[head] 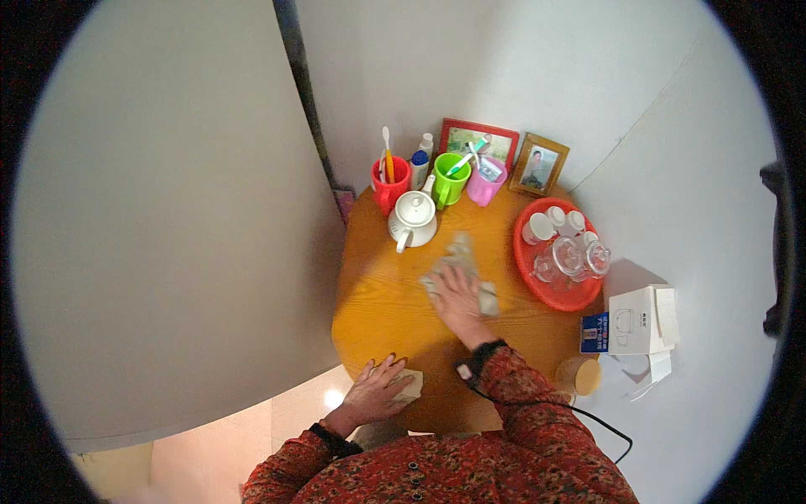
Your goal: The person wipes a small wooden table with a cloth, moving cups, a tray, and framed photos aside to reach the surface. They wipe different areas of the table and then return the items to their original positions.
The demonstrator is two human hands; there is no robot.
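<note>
On a wooden table (378, 302), my right hand (458, 299) presses a crumpled grey-beige cloth (488, 301) flat against the top; the cloth's far end is blurred. My left hand (374, 392) lies at the near left edge, fingers spread over a pale folded cloth or paper (412, 387). Whether it grips that piece is unclear. Beyond the right hand stands a white lidded teapot (412, 217), its spout pointing away. To the right, a red round tray (560, 301) carries several white cups (538, 228) and lidded glass vessels (567, 255).
Along the back stand red (390, 183), green (450, 179) and pink (486, 186) mugs with toothbrushes, bottles (419, 167), and two picture frames (478, 142) (539, 165). A white box (636, 321), blue box (594, 332) and lidded jar (579, 376) line the right. A cable (598, 419) crosses my right sleeve.
</note>
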